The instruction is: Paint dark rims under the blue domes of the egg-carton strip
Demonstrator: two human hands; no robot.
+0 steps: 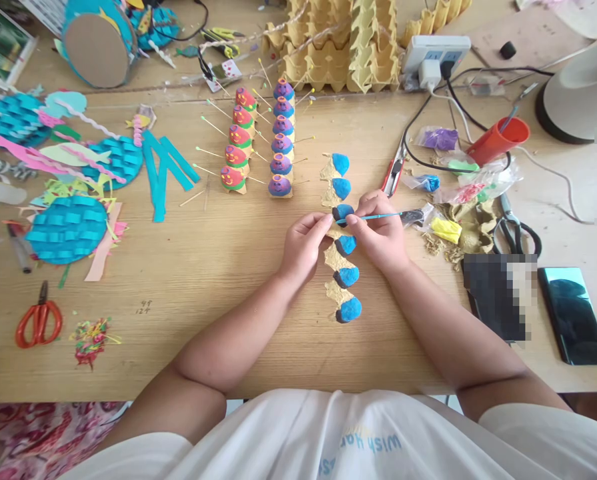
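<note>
An egg-carton strip (336, 259) lies lengthwise in front of me, its bumps covered in blue clay (349, 310), several with black clay at the lower left edge. My left hand (302, 248) is closed at the strip's left side, thumb and finger pinching it near the third bump from the top. Between the thumb and fingers of my right hand (382, 237) is a thin blue modelling tool (381, 216), its tip touching that same bump. Two finished-looking carton caterpillars, one red and green (239, 137), one purple (281, 143), stand beyond my left hand.
Right of my hands lie a red utility knife (393, 175), bagged clay (445, 229), black scissors (515, 233), a red cup (498, 141) and a phone (574, 313). Woven blue paper fish (68, 229) and orange scissors (39, 320) lie left. Egg trays (323, 63) and a power strip (435, 53) sit behind.
</note>
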